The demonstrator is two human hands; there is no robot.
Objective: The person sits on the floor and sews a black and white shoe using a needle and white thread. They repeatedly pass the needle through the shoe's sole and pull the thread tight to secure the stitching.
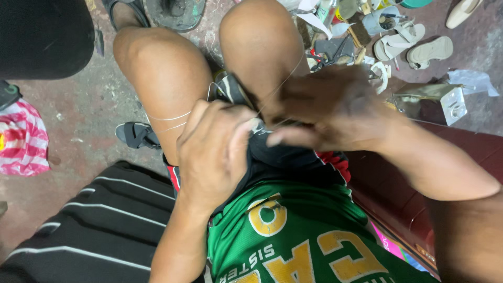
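My left hand [212, 152] grips a dark shoe [233, 90] held between my knees, thumb pressed on its dark upper. My right hand [327, 107] is blurred and pinches a thin pale thread [285, 78] close to the shoe. More of the thread [170, 118] lies across my left thigh. Most of the shoe is hidden under both hands.
A black sandal [135, 134] lies on the floor below my left knee. Pale shoe soles [414, 47], a cup and scraps clutter the upper right. A metal block [429, 102] sits beside a dark red bench [398, 194]. A pink striped bag [22, 139] lies at left.
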